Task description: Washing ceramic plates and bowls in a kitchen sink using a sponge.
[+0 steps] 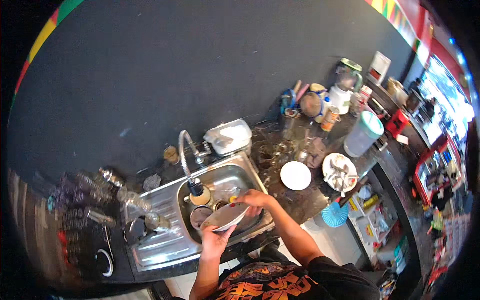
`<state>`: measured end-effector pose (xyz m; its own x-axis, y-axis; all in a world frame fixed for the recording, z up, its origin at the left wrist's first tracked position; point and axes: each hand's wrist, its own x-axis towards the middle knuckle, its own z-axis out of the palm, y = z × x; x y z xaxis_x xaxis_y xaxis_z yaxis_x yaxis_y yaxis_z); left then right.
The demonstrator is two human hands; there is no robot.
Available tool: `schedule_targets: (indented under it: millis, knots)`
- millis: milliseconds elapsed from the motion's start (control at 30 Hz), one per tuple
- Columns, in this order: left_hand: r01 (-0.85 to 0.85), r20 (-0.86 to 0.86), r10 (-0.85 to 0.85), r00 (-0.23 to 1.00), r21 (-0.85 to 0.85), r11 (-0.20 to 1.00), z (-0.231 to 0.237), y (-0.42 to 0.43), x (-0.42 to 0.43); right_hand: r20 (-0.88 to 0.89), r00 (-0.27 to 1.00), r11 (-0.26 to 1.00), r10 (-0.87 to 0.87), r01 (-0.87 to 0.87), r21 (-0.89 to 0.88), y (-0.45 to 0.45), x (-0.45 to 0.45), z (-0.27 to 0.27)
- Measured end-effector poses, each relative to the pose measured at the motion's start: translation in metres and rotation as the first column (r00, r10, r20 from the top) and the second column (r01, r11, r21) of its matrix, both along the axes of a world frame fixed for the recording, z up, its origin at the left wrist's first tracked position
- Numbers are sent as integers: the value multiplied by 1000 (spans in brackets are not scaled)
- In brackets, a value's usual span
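Observation:
Over the stainless steel sink (240, 170), my left hand (215, 240) grips the near rim of a tilted white plate or shallow bowl (227, 217). My right hand (253, 200) is at its upper right edge, fingers bent; whether it holds something there is unclear. Food residue and a small red bit show on the dish. Below and beside it in the basin lie a round bowl (199, 216), a beige round item (200, 197) under the faucet head (195, 186), and other dishes partly hidden by the plate and my hands.
A white plate (296, 176) and a dirty plate with cutlery (340, 173) lie right of the sink. A lidded plastic pitcher (363, 134) stands beyond. Glasses (131, 198) stand on and beside the drainboard (161, 243). A plastic container (229, 137) sits behind the basin.

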<state>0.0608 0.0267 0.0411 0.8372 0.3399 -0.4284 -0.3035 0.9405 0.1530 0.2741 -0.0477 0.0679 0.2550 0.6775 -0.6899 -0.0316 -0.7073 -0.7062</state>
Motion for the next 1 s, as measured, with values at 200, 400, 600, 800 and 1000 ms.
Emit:
schedule_targets:
  millis: [200,400,600,800,1000]
  knots:
    - [-99,-75,87,993,-172,980,-14,-5,11,29,954,943,-300,292,157,-2,-2,-8]
    - [-138,-56,133,990,-101,985,-24,-23,18,-63,982,971,-176,184,153,-12,19,-17]
    - [-153,-154,176,972,155,976,2,-91,49,-196,963,909,-183,241,339,-69,55,-6]
    - [-212,-200,378,904,558,802,27,-164,122,-284,914,692,-289,404,598,-159,132,-31]
    - [-24,-233,234,944,657,753,29,-221,185,-382,848,712,-367,520,472,-267,192,-9]
